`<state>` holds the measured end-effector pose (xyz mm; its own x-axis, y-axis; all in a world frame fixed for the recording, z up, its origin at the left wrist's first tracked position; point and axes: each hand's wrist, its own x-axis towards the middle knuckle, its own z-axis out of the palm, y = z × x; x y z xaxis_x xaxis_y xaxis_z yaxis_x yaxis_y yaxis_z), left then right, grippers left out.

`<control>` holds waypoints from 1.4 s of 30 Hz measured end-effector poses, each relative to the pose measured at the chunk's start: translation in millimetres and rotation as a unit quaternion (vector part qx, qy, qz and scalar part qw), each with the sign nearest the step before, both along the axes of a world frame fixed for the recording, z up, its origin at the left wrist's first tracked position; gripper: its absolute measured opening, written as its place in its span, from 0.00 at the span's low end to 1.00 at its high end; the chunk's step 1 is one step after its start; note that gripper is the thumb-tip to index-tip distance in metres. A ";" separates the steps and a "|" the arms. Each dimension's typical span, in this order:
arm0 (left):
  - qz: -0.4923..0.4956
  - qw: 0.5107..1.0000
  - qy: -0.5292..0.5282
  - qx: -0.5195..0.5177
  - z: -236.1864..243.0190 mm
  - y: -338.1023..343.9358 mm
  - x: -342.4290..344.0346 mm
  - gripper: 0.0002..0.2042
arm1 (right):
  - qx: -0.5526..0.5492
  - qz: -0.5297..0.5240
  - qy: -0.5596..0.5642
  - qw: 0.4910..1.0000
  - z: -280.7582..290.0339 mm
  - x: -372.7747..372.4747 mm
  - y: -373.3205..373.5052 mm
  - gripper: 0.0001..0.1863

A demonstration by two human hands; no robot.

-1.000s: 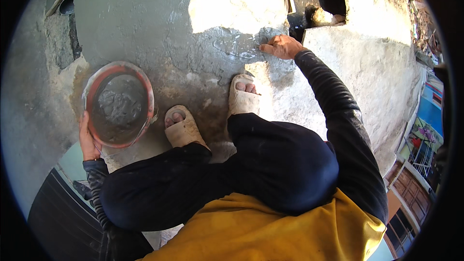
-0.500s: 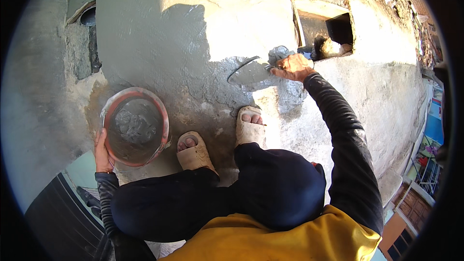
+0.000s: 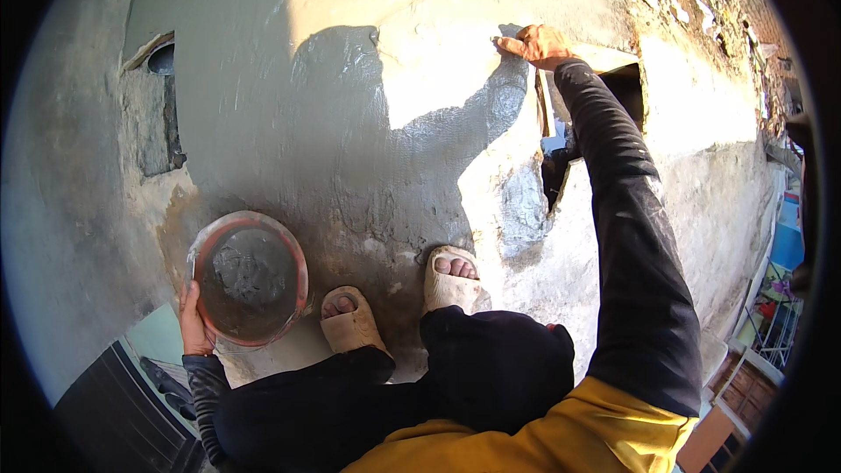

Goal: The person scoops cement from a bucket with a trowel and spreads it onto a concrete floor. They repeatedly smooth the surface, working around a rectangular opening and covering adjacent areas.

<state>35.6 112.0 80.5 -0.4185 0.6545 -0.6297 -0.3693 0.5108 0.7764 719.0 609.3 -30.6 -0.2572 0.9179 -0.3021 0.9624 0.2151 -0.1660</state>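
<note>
1. At the lower left of the frame, my left hand [image 3: 195,322] is gripping the outer side of a round reddish bucket [image 3: 300,271] with a grey-crusted rim; wet grey mortar [image 3: 250,273] is sitting inside it.
2. At the upper right of centre, my right hand [image 3: 541,45] is curling its fingers in at a grey plastered wall [image 3: 236,123]; the hand itself is hiding its grip, so I cannot tell whether I am clasping anything.
3. Only one hand is steadying the bucket, so a slipping grip could be tipping it and slopping mortar onto my beige open-toed slippers [image 3: 356,322] at lower centre.
4. My black long sleeve [image 3: 624,210] is crossing a dark square opening [image 3: 626,92] at upper right; leaning in, I could be snagging the cloth on its rough edge.
5. Sunlight is striking only part of the wall, so I judge the wet coat could be drying unevenly and cracking.
6. No brand, label or writing is showing legibly; the blue panel [image 3: 787,232] at the right edge is appearing too small.
</note>
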 end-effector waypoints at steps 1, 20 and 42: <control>0.002 1.000 -0.001 -0.001 0.1 0.8 -0.2 0.25 | 0.026 -0.022 -0.007 0.999 -10.5 7.5 12.2 0.52; 0.012 0.999 -0.033 0.029 -7.8 -2.0 -9.2 0.23 | 0.012 0.134 0.030 0.990 14.2 -114.7 -70.2 0.32; 0.065 0.997 -0.033 0.022 -19.2 -24.4 -5.8 0.26 | -0.178 -0.129 0.323 0.921 -6.7 -288.2 -87.1 0.33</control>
